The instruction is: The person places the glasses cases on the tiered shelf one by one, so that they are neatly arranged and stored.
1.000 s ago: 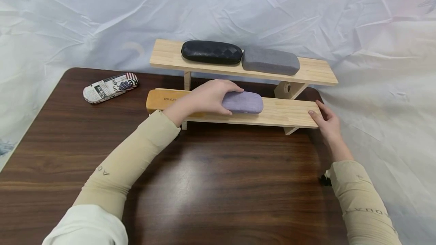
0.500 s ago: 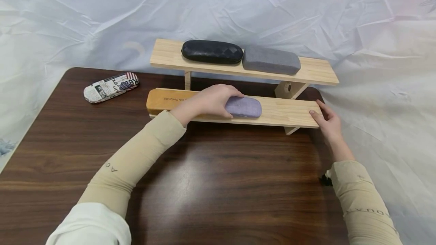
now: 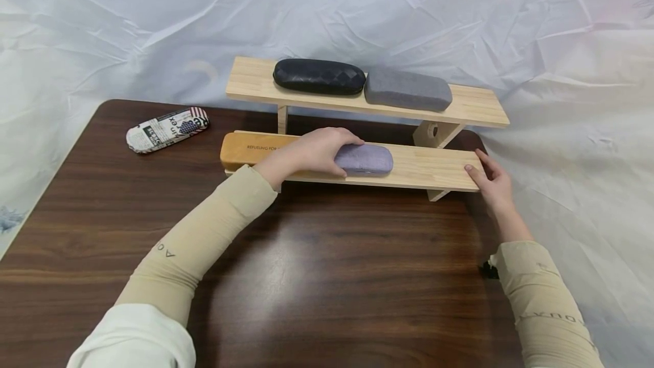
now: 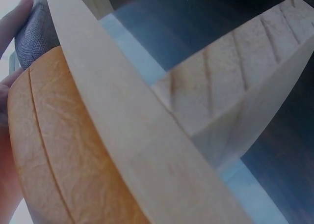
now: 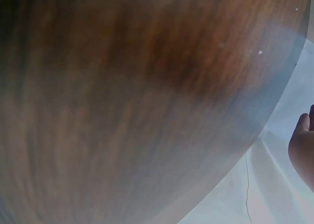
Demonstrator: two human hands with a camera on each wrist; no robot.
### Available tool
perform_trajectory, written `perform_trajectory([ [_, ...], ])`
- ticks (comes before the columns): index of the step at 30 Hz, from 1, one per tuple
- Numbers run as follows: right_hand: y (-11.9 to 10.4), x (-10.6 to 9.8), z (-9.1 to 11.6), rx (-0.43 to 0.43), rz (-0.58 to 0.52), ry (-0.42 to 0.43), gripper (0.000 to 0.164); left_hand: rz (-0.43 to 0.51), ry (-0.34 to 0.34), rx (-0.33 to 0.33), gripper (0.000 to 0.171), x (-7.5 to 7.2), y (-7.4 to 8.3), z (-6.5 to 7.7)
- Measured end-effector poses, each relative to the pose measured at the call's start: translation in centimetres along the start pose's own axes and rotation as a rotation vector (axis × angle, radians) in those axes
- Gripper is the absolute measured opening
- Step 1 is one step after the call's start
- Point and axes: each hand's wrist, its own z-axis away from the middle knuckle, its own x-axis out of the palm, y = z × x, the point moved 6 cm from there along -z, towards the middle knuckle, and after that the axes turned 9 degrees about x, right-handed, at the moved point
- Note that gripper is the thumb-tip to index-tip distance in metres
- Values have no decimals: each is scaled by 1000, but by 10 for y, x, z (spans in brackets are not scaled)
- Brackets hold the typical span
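Observation:
My left hand (image 3: 319, 152) grips a lavender glasses case (image 3: 367, 159) from above, thumb at its front side and fingers at its back. The case lies on the lower board (image 3: 429, 168) of a two-tier wooden shelf. Under my left forearm, an orange-brown glasses case (image 3: 242, 151) with printed lettering sits at that board's left end, partly hidden. In the left wrist view, the orange-brown case (image 4: 64, 135) meets the end of the lavender one (image 4: 39, 35). My right hand (image 3: 495, 186) pinches the board's right end, thumb on top; in the right wrist view only part of that hand (image 5: 303, 148) shows.
On the upper board (image 3: 477, 105) lie a black quilted-pattern glasses case (image 3: 319, 77) and a grey one (image 3: 407, 90), side by side. A newspaper-print case (image 3: 167, 129) rests on the dark wooden table (image 3: 327, 277) at left. White sheeting (image 3: 327, 10) hangs behind.
The left hand has brought the lavender case slightly forward and down on the lower board, and the left forearm has shifted a little right. The right hand has kept its hold on the board.

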Motion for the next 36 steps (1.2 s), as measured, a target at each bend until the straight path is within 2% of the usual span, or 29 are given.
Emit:
perform_trajectory([
  [8,11,-2,-12,11,93,16,65,4,0,1,77,-3,1,3],
  [13,10,-1,-12,17,104,12,66,3,26,10,75,-9,0,10],
  [18,3,0,-4,14,65,1,66,-6,56,17,70,-17,-1,22],
  [24,-8,2,7,19,-27,-18,66,-30,96,-4,62,-30,-4,45],
  [31,2,0,-2,25,33,3,66,-55,183,-20,56,-46,-10,79],
  [36,3,0,-2,25,38,3,66,-65,265,-53,53,-53,-23,109],
])
